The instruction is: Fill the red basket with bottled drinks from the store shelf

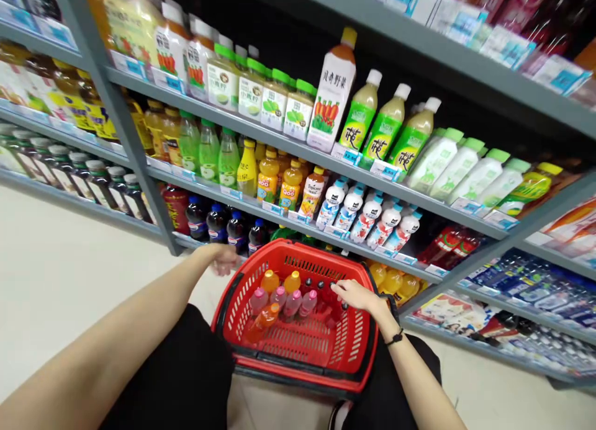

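Observation:
A red shopping basket (298,389) with black trim stands on the floor between my knees. Inside it are several pink-capped bottles (293,302), two orange-capped bottles (270,281) standing upright, and an orange drink bottle (264,321) leaning over. A row of dark-capped bottles (308,285) lines its far right side. Over that corner, my right hand (352,293) has its fingertips closed at the cap of one dark-capped bottle, whose body is mostly hidden. Just off the basket's far left rim hangs my left hand (223,260), slightly blurred, fingers loosely bent and holding nothing.
Grey shelves (261,131) of bottled drinks stretch across the front, close behind the basket. On the bottom shelf are dark blue-capped bottles (216,224) and orange drink bottles (392,281). Pale floor (69,256) shows on both sides. A shoe (342,414) is just below the basket.

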A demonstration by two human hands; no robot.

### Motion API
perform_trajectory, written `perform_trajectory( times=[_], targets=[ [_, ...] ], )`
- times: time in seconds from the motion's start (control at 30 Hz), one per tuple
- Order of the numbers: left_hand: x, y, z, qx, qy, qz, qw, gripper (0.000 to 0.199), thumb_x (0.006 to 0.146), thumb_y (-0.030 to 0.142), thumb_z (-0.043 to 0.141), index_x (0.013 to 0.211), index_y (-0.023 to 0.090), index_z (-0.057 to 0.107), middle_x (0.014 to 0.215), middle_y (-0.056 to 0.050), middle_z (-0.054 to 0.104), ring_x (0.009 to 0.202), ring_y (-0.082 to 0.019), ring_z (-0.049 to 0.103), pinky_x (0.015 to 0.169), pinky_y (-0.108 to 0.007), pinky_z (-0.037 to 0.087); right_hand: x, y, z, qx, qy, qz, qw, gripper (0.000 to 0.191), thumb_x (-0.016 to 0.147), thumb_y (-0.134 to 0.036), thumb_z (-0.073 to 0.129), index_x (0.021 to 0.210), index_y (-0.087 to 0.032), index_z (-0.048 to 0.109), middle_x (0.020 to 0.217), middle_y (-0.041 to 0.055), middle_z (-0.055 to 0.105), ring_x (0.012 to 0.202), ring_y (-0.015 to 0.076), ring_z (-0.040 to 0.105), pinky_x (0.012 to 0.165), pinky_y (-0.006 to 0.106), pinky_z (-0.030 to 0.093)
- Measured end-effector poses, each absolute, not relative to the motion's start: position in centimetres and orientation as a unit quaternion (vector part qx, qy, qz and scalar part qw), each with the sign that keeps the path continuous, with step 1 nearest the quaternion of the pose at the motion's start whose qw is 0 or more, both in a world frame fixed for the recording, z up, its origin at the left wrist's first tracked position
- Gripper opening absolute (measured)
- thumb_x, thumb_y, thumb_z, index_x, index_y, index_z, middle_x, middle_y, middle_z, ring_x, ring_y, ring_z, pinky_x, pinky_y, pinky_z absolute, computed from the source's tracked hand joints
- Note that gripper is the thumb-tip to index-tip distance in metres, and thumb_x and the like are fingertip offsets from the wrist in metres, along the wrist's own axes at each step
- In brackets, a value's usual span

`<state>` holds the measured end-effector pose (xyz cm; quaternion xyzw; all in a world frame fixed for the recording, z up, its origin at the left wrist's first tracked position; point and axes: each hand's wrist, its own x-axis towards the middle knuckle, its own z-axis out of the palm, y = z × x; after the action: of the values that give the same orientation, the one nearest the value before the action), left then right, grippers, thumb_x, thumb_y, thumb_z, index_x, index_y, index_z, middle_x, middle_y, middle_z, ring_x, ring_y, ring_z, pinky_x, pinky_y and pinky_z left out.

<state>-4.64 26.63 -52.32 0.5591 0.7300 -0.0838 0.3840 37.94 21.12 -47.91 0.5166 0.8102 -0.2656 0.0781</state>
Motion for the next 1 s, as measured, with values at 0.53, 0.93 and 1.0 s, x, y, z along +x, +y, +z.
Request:
perform_trajectory(
  times=[0.53,0.93,1.0],
  targets=[
    [-7.5,25.1,-56.4,0.438,0.724,-0.095,0.525,0.043,0.105,0.050,0.055,0.088,0.012,0.065,0.081,-0.004,0.070,0.076,-0.014,0.068,0.074,-0.030,0.057,40.6,24.7,-29.3,0.513,0.832,-0.152,-0.146,0.046,0.103,-0.057,0.045,0.102,-0.016,0.067,0.091,0.0071,0.074,0.078,0.0195,0.068,0.075,0.029,0.053],
    [-6.7,23.8,-55.4,0.443,0.727,-0.037,0.523,0.038,0.104,0.048,0.058,0.099,0.011,0.066,0.091,-0.005,0.069,0.079,-0.014,0.067,0.073,-0.029,0.058,32.6,27.5,-15.6,0.472,0.825,0.042,-0.306,0.024,0.096,-0.026,0.054,0.091,-0.010,0.071,0.083,0.0109,0.076,0.075,0.0175,0.070,0.074,0.029,0.053],
    [-6.2,23.7,-54.8,0.450,0.745,-0.019,0.492,0.033,0.103,0.043,0.062,0.099,0.010,0.067,0.089,-0.004,0.070,0.080,-0.014,0.068,0.074,-0.030,0.060,31.0,28.8,-10.9,0.467,0.806,0.090,-0.351,0.027,0.095,-0.021,0.052,0.099,-0.005,0.073,0.087,0.0152,0.077,0.071,0.0148,0.070,0.070,0.027,0.053]
  ],
)
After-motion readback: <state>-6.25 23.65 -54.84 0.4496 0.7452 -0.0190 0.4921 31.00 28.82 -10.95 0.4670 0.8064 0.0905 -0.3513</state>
